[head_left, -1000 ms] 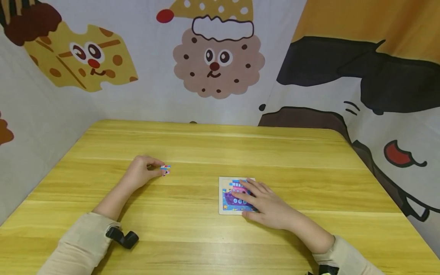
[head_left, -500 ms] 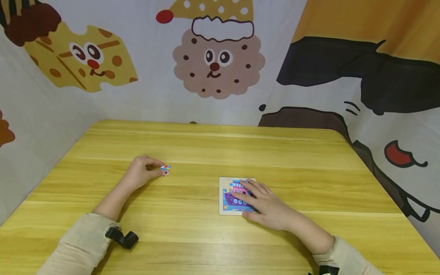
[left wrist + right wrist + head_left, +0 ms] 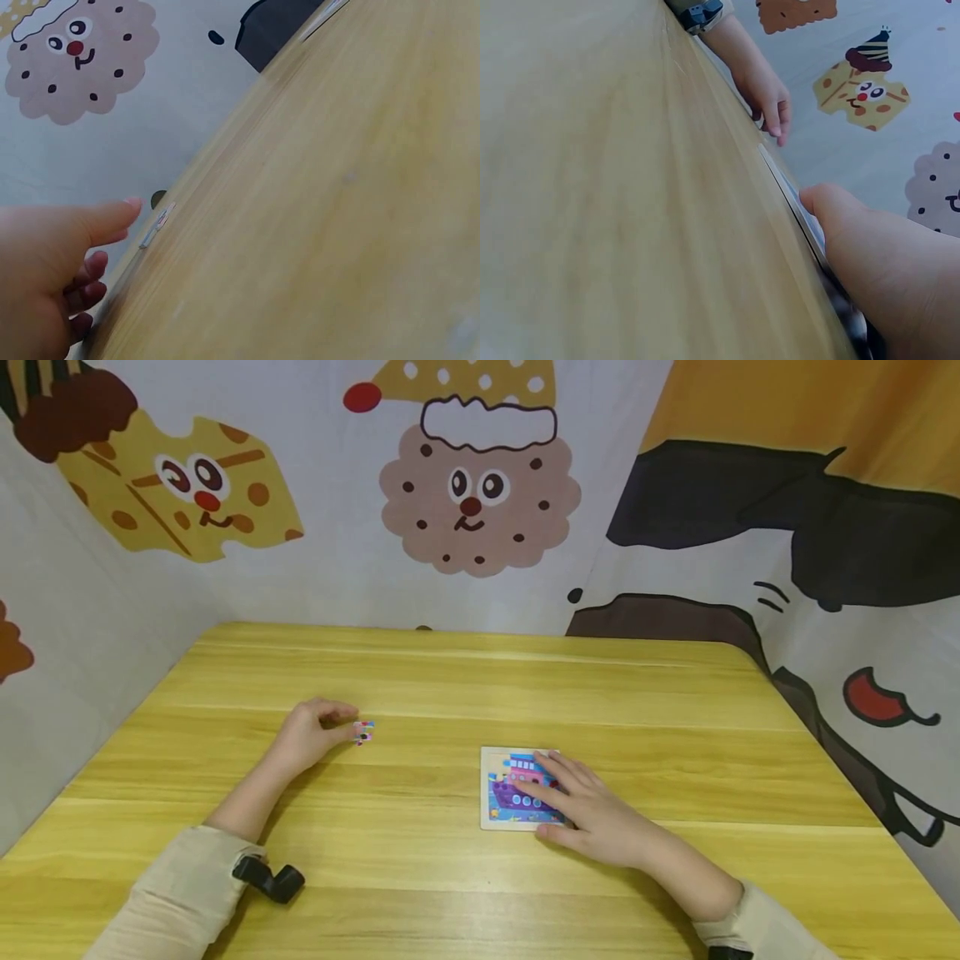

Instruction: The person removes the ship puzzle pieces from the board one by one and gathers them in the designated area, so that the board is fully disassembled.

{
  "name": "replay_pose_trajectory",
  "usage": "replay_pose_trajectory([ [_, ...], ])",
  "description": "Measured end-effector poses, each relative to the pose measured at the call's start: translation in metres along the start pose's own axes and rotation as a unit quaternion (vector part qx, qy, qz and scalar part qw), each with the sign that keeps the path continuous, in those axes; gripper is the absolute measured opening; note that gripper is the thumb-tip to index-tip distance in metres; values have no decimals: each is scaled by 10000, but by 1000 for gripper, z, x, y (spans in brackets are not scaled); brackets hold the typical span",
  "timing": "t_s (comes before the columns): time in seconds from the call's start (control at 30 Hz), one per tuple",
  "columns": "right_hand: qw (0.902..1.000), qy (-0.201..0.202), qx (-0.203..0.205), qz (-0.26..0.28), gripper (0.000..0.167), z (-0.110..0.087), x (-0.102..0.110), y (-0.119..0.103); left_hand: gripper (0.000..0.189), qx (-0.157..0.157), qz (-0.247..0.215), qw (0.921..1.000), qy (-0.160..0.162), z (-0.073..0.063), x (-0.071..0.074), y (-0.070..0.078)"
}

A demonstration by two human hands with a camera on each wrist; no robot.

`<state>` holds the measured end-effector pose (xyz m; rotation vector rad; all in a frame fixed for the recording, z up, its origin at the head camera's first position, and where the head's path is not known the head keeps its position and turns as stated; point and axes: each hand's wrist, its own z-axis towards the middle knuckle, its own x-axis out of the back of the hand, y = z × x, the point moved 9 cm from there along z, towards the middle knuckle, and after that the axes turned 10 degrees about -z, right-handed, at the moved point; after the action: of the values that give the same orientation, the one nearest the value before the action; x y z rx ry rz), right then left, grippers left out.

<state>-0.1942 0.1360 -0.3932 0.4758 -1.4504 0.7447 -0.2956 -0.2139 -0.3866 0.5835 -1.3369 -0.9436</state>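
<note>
My left hand [image 3: 309,735] is at the left of the table, thumb and fingertips beside small colourful jigsaw pieces [image 3: 364,732]. A gap shows between thumb and index finger. In the left wrist view the pieces [image 3: 157,226] lie flat on the wood just past the thumb tip, and the other fingers are loosely bent. My right hand [image 3: 592,810] rests with spread fingers on a square jigsaw board [image 3: 504,810], its thumb at the near edge. The board has a pale frame and a purple and pink ship picture; bare beige shows at its upper left. The hand hides its right side.
The wooden table [image 3: 420,877] runs back to a white cloth wall [image 3: 330,585] with cartoon prints. A black band with a mount [image 3: 268,878] sits on the left sleeve.
The left index fingertip has lifted away from the jigsaw pieces, widening the gap to the thumb, and the pieces have shifted slightly. The right hand stays on the board.
</note>
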Motion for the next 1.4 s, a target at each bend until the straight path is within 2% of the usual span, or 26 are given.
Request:
replay_pose_trajectory([
  [0.17, 9999, 18, -69, -77, 60, -6, -1, 2, 37, 162, -208, 9994, 203, -1, 0, 3],
  [0.27, 9999, 19, -135, -74, 62, -9, -2, 4, 36, 10, -271, 9994, 215, -2, -5, 12],
  [0.4, 9998, 15, -168, -107, 63, -10, -2, 4, 30, -351, -491, 9980, 169, -2, -14, 26],
  [0.53, 9998, -4, -117, -185, 63, -11, -2, 3, 27, -537, -636, 9965, 96, -3, -25, 35],
  [1.1, 9995, -7, -97, -308, 63, -12, -4, 4, 24, -717, -1014, 9911, -484, -8, -81, 70],
  [1.4, 9996, 13, -46, -269, 63, -11, -2, 2, 26, -846, -1018, 9883, -754, -6, -111, 85],
])
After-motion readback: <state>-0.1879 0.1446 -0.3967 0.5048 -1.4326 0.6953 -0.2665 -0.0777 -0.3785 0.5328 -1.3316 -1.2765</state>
